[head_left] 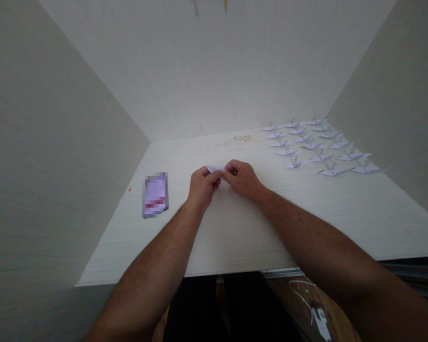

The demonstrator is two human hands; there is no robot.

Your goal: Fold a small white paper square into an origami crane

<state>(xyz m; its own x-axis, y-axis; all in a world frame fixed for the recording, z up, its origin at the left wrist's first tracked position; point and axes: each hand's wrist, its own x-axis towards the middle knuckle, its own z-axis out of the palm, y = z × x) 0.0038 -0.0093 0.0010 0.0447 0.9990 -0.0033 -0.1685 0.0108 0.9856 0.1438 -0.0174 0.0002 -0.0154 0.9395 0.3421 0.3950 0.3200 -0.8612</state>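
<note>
Between my two hands, above the middle of the white table, is a small piece of folded white paper [214, 168]. My left hand [202, 184] pinches it from the left, thumb on top. At its right end the fingertips of my right hand [243, 178] close on it, almost touching the left thumb. Most of the paper is covered by the fingers, so its exact folded shape cannot be made out. Several folded paper cranes [321, 158] stand in rows at the table's right rear.
A pixelated flat rectangular object [155, 194] lies on the table [235, 237] at left. Pale walls [214, 71] enclose the table at the back and both sides. A beige mark [242, 138] shows near the back wall. Below the front edge, a white power strip [321, 323] and cable rest on the floor.
</note>
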